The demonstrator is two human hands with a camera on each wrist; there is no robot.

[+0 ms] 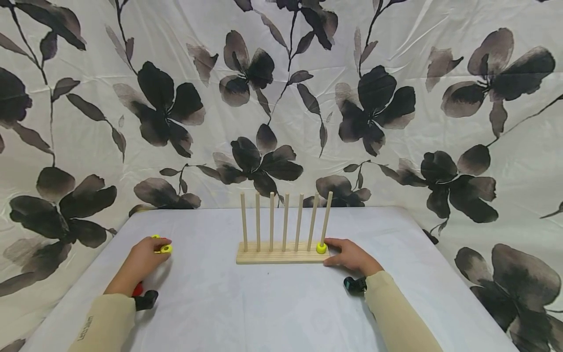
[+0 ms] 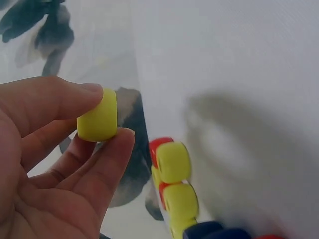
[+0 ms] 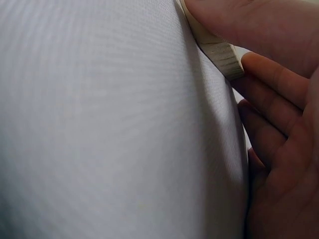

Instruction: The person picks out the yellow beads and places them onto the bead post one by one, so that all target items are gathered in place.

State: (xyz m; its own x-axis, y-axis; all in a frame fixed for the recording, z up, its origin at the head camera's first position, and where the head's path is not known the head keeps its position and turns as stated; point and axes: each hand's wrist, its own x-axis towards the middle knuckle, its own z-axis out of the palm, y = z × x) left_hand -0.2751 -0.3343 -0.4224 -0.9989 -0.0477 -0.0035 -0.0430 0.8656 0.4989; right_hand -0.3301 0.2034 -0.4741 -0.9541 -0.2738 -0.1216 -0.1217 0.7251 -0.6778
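Observation:
My left hand [image 1: 145, 258] is raised over the left side of the table, pinching a yellow bead [image 2: 97, 119] between thumb and fingertips. In the head view that bead shows just past the fingers. At the centre stands a wooden peg rack [image 1: 281, 257] with a row of several upright pegs. One yellow bead [image 1: 321, 248] sits at the bottom of its rightmost peg. My right hand [image 1: 352, 256] holds the right end of the rack, thumb at the front and fingers behind. The right wrist view shows the base's end [image 3: 219, 59] between thumb and fingers.
More beads lie along the table's left edge below my left hand: yellow beads [image 2: 175, 163], red ones [image 2: 158, 148] and dark blue ones [image 2: 204, 230]. From the head, my left arm mostly hides them. A floral cloth [image 1: 281, 98] hangs behind the white table [image 1: 264, 308].

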